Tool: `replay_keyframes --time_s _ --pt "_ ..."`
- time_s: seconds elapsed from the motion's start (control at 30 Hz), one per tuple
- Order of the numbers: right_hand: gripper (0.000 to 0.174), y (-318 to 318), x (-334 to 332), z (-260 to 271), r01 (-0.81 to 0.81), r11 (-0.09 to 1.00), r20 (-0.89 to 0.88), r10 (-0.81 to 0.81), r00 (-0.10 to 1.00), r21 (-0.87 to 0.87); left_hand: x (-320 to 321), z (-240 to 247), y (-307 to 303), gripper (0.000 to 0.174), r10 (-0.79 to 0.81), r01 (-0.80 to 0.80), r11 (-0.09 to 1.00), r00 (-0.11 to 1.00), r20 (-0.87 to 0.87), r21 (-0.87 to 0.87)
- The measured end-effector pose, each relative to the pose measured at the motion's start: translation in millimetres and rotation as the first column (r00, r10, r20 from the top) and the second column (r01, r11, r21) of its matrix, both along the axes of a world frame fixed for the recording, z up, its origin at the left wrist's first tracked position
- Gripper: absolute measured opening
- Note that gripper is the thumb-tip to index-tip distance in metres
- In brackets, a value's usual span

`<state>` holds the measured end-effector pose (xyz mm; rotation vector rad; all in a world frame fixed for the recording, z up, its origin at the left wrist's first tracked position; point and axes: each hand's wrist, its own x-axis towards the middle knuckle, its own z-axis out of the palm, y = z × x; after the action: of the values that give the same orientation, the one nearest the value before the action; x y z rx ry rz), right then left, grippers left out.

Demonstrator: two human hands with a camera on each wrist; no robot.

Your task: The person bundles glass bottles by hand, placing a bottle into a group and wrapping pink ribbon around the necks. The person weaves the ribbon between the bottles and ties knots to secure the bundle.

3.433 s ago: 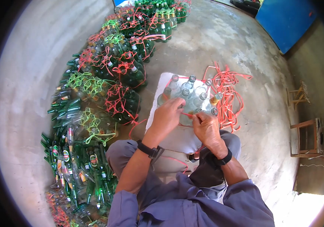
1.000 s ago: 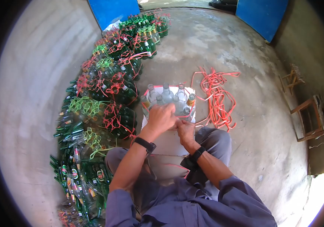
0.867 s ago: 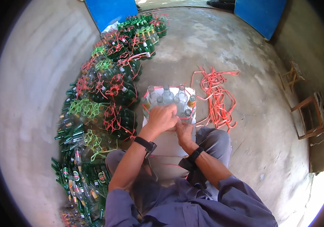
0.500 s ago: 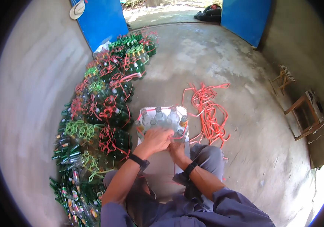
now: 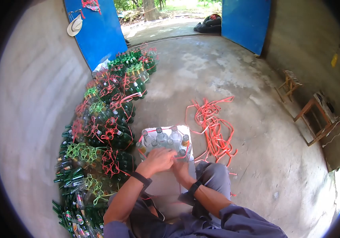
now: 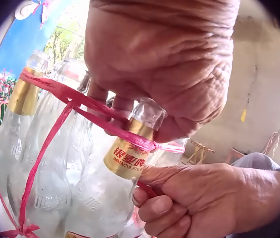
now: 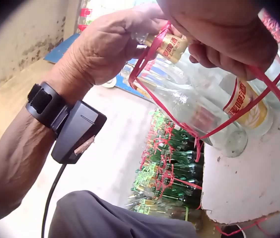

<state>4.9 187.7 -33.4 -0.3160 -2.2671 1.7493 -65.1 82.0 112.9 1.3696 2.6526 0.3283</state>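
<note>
A cluster of clear glass bottles stands upright on a white-topped block between the person's knees. Red plastic strap runs round the necks, with another strand hanging down the side to a knot. My left hand bends over the near bottles; its fingers and thumb grip the strap at a gold-foiled neck, partly hidden behind the glass. Just below and to its right, my right hand has its fingers curled tightly round a length of strap, which trails out of the fist in the right wrist view.
A loose heap of red strap lies on the floor ahead right. Bundled green bottles line the left wall, with loose ones nearer the person. Wooden stools stand by the right wall. Blue doors open outdoors.
My hands, apart over the bottles at first with strap stretched between them, have come together at the near side. The head view has tilted up, bringing the doorway into sight.
</note>
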Motion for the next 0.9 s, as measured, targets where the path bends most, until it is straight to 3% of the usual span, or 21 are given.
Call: replay_keyframes --time_s 0.03,0.17,0.23,0.27,0.33,0.43,0.6,0.9 --pt "0.050 2 0 2 -0.077 0.982 0.077 0.065 0.995 0.174 0 -1 2 0.031 -0.003 0.003 1.000 1.000 0.000 0.001" --pt "0.045 0 -7 -23 -0.132 0.946 0.120 0.100 0.988 0.297 3 7 8 0.023 -0.027 0.024 0.999 0.997 -0.069 -0.037" --pt "0.041 -2 1 -9 -0.025 0.995 0.119 0.036 0.992 -0.094 3 10 10 0.022 -0.038 0.033 0.997 0.996 -0.081 -0.067" --pt "0.041 -2 4 -4 -0.025 0.995 0.118 0.037 0.992 -0.096 4 9 11 0.021 -0.051 0.043 0.995 0.994 -0.092 -0.094" --pt "0.040 -1 11 5 0.016 0.961 0.145 0.026 0.989 -0.277 4 9 11 0.020 -0.063 0.050 0.991 0.993 -0.102 -0.121" --pt "0.043 -3 23 25 0.073 0.937 0.093 -0.043 0.995 -0.341 1 10 10 0.021 -0.118 0.097 0.986 0.981 -0.153 -0.137" --pt "0.042 -3 23 21 0.055 0.945 0.115 -0.019 0.993 -0.322 -9 7 7 0.027 -0.166 0.145 0.985 0.944 -0.285 -0.095" --pt "0.042 -9 9 -2 0.127 0.968 0.046 -0.120 0.992 -0.218 -20 3 0 0.031 -0.117 0.105 0.993 0.962 -0.247 -0.060"
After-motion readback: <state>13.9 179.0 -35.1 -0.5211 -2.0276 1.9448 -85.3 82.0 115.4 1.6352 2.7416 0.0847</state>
